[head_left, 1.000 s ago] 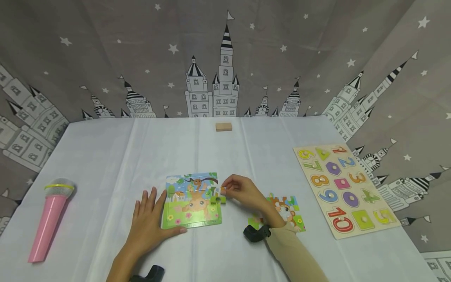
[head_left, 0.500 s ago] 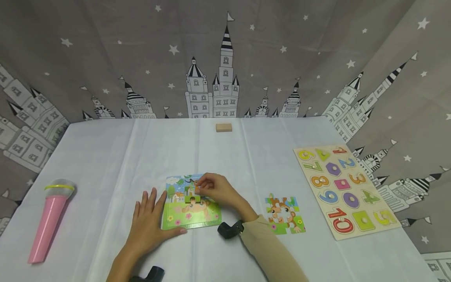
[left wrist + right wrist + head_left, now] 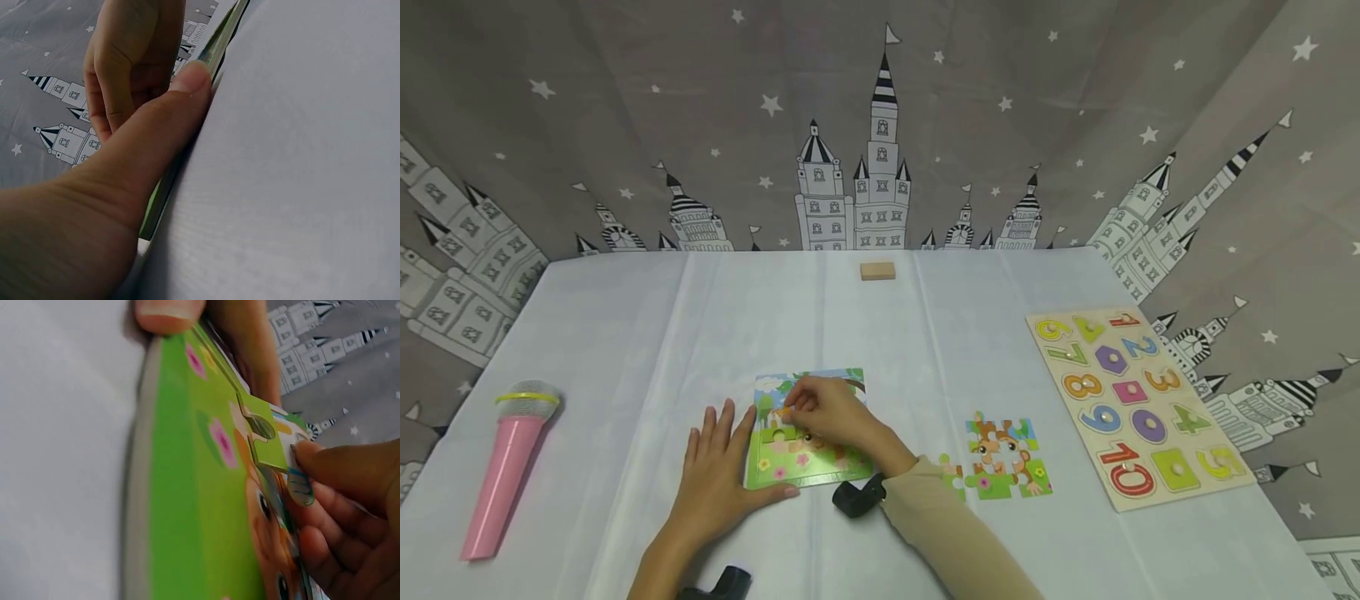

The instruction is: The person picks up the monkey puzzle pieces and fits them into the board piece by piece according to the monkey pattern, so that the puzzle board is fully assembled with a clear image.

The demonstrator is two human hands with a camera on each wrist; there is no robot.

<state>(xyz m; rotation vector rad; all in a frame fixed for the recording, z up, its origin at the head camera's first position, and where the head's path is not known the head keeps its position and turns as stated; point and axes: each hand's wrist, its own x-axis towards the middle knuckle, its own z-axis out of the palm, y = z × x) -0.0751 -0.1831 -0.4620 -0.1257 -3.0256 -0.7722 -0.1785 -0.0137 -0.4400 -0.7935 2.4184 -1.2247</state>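
A picture puzzle board (image 3: 805,477) with a printed animal scene lies flat on the white cloth. My left hand (image 3: 718,462) rests at its left side with fingers spread. The left thumb (image 3: 175,100) lies along the board's near edge. Over the left part of the board, my right hand (image 3: 835,412) pinches a jigsaw piece (image 3: 269,434) between thumb and fingers. That piece has a green lower part with a round notch, and it looks tilted against the printed surface. My right fingers hide some of the board's upper middle.
Joined monkey jigsaw pieces (image 3: 1009,454) lie right of the board, with a loose piece (image 3: 953,475) beside them. A number-and-shape peg board (image 3: 1138,408) is farther right. A pink toy microphone (image 3: 511,471) lies at the left. A small wooden block (image 3: 877,271) sits near the back edge.
My right hand has carried the jigsaw piece leftward, from the board's right edge across to its left part. My left hand has stayed in place.
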